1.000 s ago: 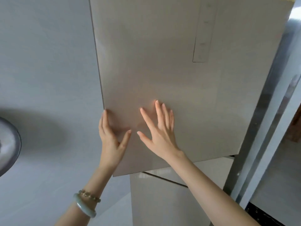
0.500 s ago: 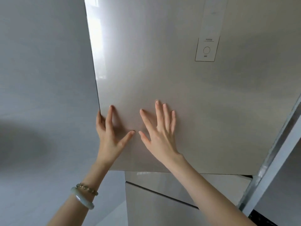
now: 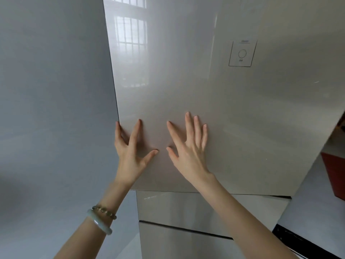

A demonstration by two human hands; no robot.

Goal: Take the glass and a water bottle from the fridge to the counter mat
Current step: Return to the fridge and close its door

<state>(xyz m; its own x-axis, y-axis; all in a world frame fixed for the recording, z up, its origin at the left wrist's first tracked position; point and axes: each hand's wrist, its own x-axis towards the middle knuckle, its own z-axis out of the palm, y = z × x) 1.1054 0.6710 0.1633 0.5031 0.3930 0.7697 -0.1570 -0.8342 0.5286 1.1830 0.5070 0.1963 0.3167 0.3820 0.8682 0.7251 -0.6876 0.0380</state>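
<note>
Beige fridge door (image 3: pixel 233 113), both hands (image 3: pixel 188 152) flat against it

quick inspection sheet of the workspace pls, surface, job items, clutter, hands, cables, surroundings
surface: no counter or mat in view; the glossy beige upper fridge door fills most of the frame, apparently closed.
job's things: glass and water bottle not seen.
clutter: nothing seen.
grippers: left hand open, fingers at the door's left edge, thumb on its face; right hand open, fingers spread against the door. Neither holds anything. A jade bangle and bead bracelet sit on the left wrist.
cables: nothing seen.
surroundings: grey wall on the left; control panel on the door; lower fridge door below; window reflection; red object at right, unidentifiable.
</note>
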